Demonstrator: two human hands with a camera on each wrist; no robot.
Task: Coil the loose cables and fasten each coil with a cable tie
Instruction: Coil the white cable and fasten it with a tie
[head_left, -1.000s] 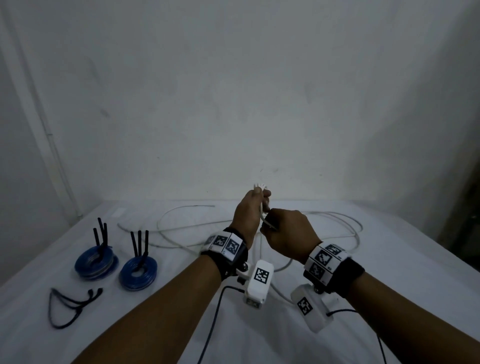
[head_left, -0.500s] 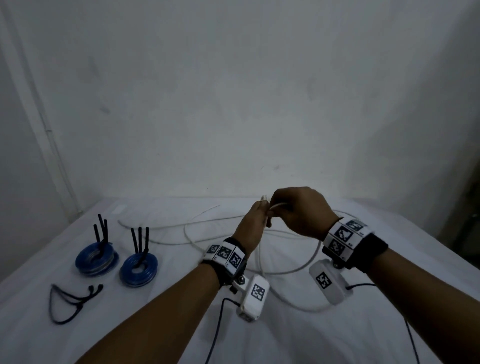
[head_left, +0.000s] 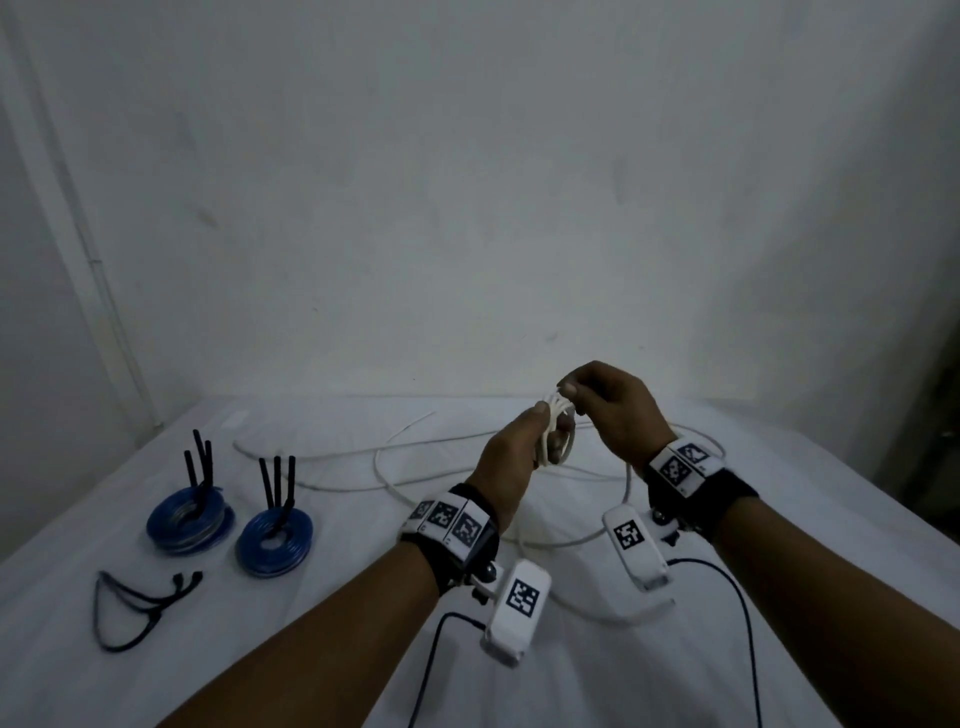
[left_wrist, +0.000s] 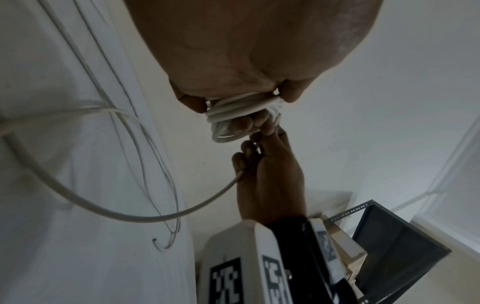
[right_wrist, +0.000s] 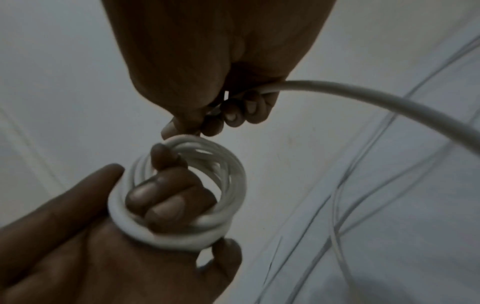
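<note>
White cable (head_left: 558, 434) coil held in the left hand (head_left: 511, 457).
Right-wrist view alone shows left fingers (right_wrist: 166, 197) curled through the loops; right hand (head_left: 615, 410) pinches the running strand.

A white sheet (head_left: 623, 675) covers the work surface, which runs back to a plain pale wall (head_left: 467, 182) marked with faint scuffs. A thin pale conduit (head_left: 106, 291) climbs the wall at the far left, near the corner. In the left wrist view, a dark metal rack (left_wrist: 397, 242) built from perforated angle strips stands at the lower right, with a pale board-like piece (left_wrist: 345, 246) leaning just beside it. What the board is cannot be made out.
</note>
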